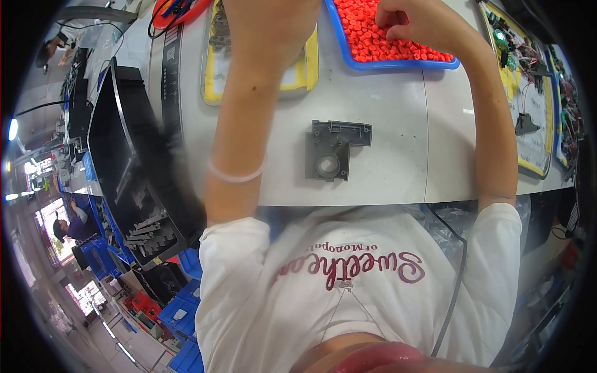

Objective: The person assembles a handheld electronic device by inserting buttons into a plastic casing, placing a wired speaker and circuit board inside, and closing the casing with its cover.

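My right hand [418,25] reaches into a blue tray [398,64] full of small red plastic pieces [360,37]. Its thumb and fingers are bent together among the pieces; whether one is pinched between them cannot be made out. My left hand [273,22] is at the top edge, over a yellow-edged tray [313,59] with grey parts [220,31] in it. The left fingers lie beyond the picture, so what they hold is hidden. A dark grey plastic housing [320,149] with a round hole lies on the white table [385,168] between my forearms, touched by neither hand.
At the right, another yellow-edged tray [541,163] holds wired electronic parts [522,53]. A red container [196,13] with a dark cable sits at the upper left. Beside the table's left side is a black bin [180,217] with grey parts. Another person [81,227] is farther left.
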Tool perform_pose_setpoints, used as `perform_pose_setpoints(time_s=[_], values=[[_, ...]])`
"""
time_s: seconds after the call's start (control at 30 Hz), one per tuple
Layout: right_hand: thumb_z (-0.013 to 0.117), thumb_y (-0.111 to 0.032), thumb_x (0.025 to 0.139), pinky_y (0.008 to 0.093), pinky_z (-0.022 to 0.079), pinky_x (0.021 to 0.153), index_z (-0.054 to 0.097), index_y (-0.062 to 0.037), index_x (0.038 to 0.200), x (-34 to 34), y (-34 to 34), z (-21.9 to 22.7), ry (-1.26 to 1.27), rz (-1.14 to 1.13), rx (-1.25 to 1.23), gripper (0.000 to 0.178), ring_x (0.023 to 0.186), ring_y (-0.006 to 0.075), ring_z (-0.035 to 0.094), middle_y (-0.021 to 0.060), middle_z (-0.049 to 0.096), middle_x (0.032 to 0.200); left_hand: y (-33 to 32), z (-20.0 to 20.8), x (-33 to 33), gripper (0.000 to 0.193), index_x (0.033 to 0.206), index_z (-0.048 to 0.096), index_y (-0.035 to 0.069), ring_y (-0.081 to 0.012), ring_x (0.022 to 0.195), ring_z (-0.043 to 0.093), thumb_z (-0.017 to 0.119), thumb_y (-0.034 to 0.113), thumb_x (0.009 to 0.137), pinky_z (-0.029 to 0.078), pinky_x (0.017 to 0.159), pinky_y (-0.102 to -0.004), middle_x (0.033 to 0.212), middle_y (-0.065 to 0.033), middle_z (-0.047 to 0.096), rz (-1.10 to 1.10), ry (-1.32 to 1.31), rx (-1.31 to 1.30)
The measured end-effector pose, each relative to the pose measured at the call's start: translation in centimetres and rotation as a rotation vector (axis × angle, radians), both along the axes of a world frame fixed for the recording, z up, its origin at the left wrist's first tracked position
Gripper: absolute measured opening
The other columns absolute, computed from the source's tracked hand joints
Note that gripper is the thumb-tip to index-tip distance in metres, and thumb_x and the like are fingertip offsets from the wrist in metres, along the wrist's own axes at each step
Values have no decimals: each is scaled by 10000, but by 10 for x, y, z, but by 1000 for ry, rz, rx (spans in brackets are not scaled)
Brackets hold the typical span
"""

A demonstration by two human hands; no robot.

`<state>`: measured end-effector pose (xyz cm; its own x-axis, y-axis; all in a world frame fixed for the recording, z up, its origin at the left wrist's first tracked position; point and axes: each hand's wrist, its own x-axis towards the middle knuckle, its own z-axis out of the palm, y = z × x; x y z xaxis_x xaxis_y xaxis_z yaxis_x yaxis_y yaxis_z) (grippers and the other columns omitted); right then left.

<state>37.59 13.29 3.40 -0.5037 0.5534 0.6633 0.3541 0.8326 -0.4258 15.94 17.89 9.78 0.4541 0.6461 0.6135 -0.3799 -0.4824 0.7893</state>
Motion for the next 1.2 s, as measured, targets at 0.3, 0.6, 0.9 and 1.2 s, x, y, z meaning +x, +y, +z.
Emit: perform_pose_setpoints(time_s=[0.3,0.6,0.9,1.2], values=[[673,-97,767,435,523,712,710,-14,805,-25,-13,39,-675,-687,-567,99,749,350,669,174,700,785,-2,-1,5,299,1150,689,-32,-173,847,735,772,97,894,607,756,-265,1018,-140,749,-52,12,-67],[675,-107,760,425,526,693,684,-5,782,3,-6,-3,-48,-214,252,105,726,345,667,172,685,752,-5,1,7,275,1152,677,-46,-145,903,715,749,66,912,603,807,-265,1066,-140,738,-50,42,-165],[718,-41,774,281,500,621,691,14,824,-2,-25,69,-23,-671,-227,78,642,147,609,82,685,731,-2,-3,5,266,1144,665,-61,-153,923,706,743,48,915,602,826,-280,1067,-149,733,-30,60,-208],[757,-47,814,202,408,583,687,14,861,-10,-52,99,328,-592,-13,105,654,43,525,43,674,834,-8,0,8,288,1132,667,-69,-166,876,720,771,31,883,616,810,-281,1017,-169,736,-31,73,-218]])
